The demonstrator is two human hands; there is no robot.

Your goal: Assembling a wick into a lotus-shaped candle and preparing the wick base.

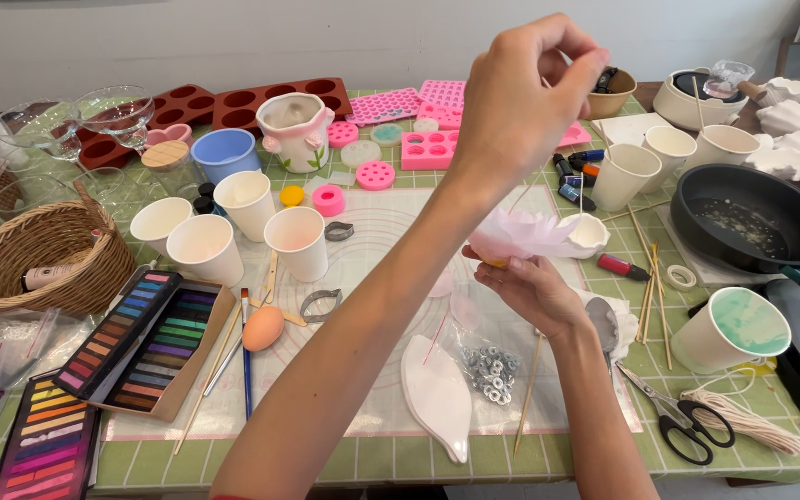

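Currently, the right hand (pixel 531 292) grasps a pale pink wax flower (pixel 520 233) from below, fingers closed on its base, above the middle of the translucent work mat (pixel 372 231) on the table (pixel 400 458). The flower's long axis runs roughly level, left to right, parallel to the table's near edge; its petals fan toward the left, and a small white cup-shaped end (pixel 588 231) points toward the right edge.

The left hand (pixel 522 93) is raised above the flower, arm crossing over from the near edge, fingertips pinched together. A thin wick (pixel 581 190) hangs below that pinch down to the cup end; whether the fingers actually grip it cannot be determined.

On the mat near the front edge lie a white leaf-shaped mould (pixel 437 393), a heap of small metal washers (pixel 491 366) and a wooden skewer (pixel 530 393). Scissors (pixel 673 417) lie toward the front right corner. A black pan (pixel 752 218) sits at the right edge. White paper cups (pixel 233 227) stand left of centre, beside pastel chalk trays (pixel 145 338).
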